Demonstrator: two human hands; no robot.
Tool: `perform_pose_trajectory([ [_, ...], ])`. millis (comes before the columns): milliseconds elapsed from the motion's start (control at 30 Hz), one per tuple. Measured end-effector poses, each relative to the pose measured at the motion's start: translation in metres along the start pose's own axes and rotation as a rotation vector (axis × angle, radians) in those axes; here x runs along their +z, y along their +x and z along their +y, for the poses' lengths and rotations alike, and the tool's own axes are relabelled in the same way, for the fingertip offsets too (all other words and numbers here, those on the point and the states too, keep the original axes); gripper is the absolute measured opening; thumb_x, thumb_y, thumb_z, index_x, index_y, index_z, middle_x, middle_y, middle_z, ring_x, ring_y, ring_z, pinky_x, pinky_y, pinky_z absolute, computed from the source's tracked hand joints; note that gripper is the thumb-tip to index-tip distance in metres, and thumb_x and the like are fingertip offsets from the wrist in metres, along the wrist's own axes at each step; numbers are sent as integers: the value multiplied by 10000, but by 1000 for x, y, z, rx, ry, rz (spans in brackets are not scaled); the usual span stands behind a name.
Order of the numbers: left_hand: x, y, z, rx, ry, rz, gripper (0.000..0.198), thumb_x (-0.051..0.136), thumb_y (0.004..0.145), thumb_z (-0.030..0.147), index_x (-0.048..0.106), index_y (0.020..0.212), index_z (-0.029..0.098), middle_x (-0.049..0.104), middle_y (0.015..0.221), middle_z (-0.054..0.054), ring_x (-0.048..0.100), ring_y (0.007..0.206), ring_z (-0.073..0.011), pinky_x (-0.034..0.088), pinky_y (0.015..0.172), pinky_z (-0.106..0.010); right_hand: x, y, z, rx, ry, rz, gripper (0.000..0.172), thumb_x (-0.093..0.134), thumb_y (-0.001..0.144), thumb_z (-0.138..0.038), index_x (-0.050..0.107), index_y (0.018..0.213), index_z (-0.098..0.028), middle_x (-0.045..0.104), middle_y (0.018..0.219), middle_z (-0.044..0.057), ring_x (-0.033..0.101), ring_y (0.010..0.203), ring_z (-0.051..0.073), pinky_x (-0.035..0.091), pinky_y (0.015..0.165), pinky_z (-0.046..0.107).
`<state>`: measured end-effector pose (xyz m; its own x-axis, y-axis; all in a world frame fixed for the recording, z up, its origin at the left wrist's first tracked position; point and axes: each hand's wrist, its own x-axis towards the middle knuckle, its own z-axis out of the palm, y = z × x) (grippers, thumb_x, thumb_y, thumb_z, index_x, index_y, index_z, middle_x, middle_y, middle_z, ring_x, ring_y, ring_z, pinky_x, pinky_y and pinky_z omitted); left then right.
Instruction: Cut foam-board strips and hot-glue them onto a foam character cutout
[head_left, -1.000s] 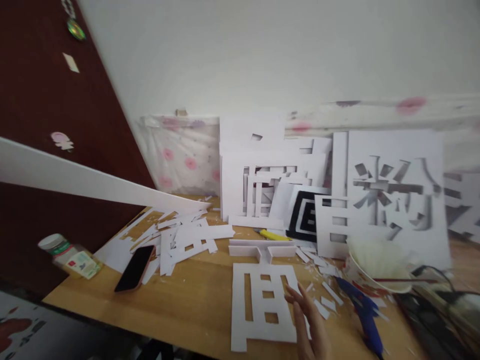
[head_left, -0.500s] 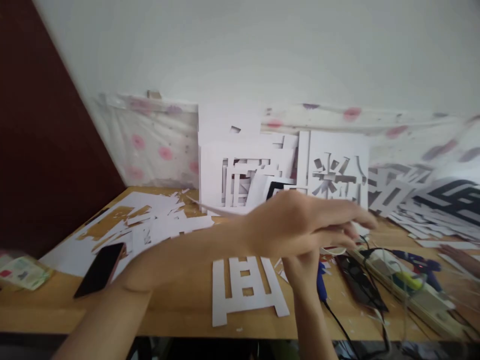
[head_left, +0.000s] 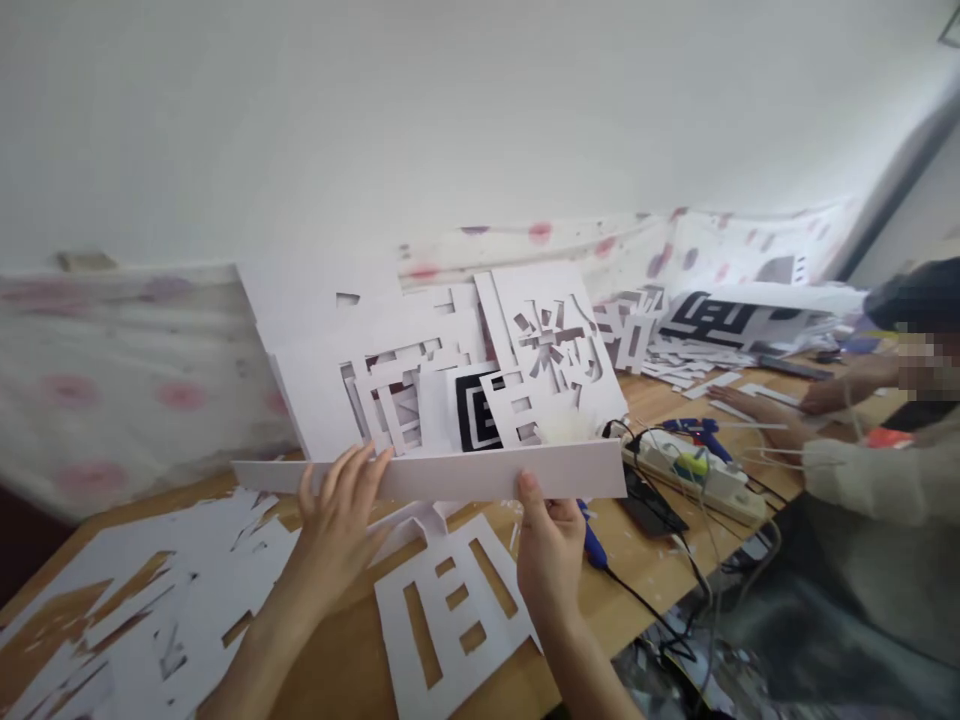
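Strip of white board (head_left: 450, 478) spans the frame's centre, pinched in your right hand (head_left: 551, 560); your left hand (head_left: 334, 530), grip unclear, touches it, probably steadying its length.

On the table (head_left: 337, 650), the cutout (head_left: 487, 605) lies right of the scraps (head_left: 217, 545) and left of the sockets (head_left: 720, 490). Behind it, boards (head_left: 315, 330) stand before the wall (head_left: 480, 120); a strip (head_left: 450, 480) crosses in front of them.
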<state>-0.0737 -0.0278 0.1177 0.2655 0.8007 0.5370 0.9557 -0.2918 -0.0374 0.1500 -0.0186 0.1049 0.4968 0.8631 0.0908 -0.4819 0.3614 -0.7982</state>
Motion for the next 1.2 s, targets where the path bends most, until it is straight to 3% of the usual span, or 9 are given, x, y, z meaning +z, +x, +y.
perform_pose_trajectory([
  [167, 15, -28, -24, -89, 33, -105, 463, 384, 914, 152, 514, 1352, 224, 606, 1352, -124, 529, 1264, -314, 226, 1136, -615, -41, -4, 13, 115, -42, -41, 394, 793, 696, -529, 734, 883, -186, 752, 926, 77, 670, 954, 245, 531, 872, 364],
  [333, 31, -71, -42, -196, 79, -182, 615, 347, 835, 30, 485, 1398, 234, 575, 1394, -140, 525, 1284, -319, 282, 1108, -635, -101, -10, 24, 348, -316, -236, 465, 801, 672, -567, 731, 904, -169, 690, 679, 32, 563, 538, 147, 407, 489, 247],
  [500, 66, -104, 23, -115, 44, -260, 643, 421, 822, 76, 464, 1437, 260, 580, 1404, -138, 458, 1348, -360, 103, 1120, -733, -120, -36, 47, 528, -413, -376, 562, 706, 713, -680, 666, 933, -164, 473, 465, -71, 368, 422, 76, 247, 468, 205],
  [633, 84, -108, 97, 29, -153, -237, 667, 492, 769, 98, 470, 1424, 225, 577, 1410, -146, 499, 1306, -354, 97, 1138, -709, -111, -53, 54, 519, -531, -508, 536, 626, 808, -655, 673, 1012, -162, 373, 459, -100, 276, 435, 64, 208, 459, 201],
  [700, 92, -106, 114, 35, -220, -214, 689, 476, 751, 53, 450, 1429, 171, 599, 1376, -163, 537, 1271, -309, 122, 1173, -638, -105, -54, 50, 432, -613, -576, 486, 573, 872, -610, 693, 1043, -171, 502, 532, -53, 383, 480, 89, 303, 482, 213],
  [800, 101, -108, 115, 25, -271, -141, 539, 432, 814, 35, 543, 1325, 167, 686, 1225, -131, 616, 1147, -243, 257, 1171, -515, -99, -44, 43, 308, -731, -644, 440, 507, 931, -563, 721, 1028, -191, 692, 770, 39, 601, 654, 155, 469, 616, 257],
  [967, 115, -125, 103, -41, -320, -32, 324, 426, 907, 76, 643, 1109, 208, 720, 1021, -59, 649, 989, -202, 428, 1054, -423, -81, -1, 38, 146, -870, -642, 417, 552, 908, -559, 726, 884, -181, 704, 669, 48, 647, 603, 183, 488, 559, 260],
  [1100, 123, -130, 105, -130, -376, -78, 260, 489, 881, 106, 648, 1059, 209, 690, 1007, -55, 627, 973, -208, 453, 1040, -440, -31, 49, 51, -121, -1017, -772, 331, 547, 923, -467, 729, 886, -193, 749, 824, 59, 693, 773, 209, 528, 742, 303],
  [1200, 128, -130, 106, -163, -413, -78, 204, 560, 845, 181, 652, 1027, 200, 677, 992, -62, 617, 948, -226, 470, 1017, -462, 23, 87, 78, -221, -1425, -1002, 308, 447, 979, -309, 708, 1066, -172, 748, 1046, 73, 690, 962, 186, 506, 853, 274],
])
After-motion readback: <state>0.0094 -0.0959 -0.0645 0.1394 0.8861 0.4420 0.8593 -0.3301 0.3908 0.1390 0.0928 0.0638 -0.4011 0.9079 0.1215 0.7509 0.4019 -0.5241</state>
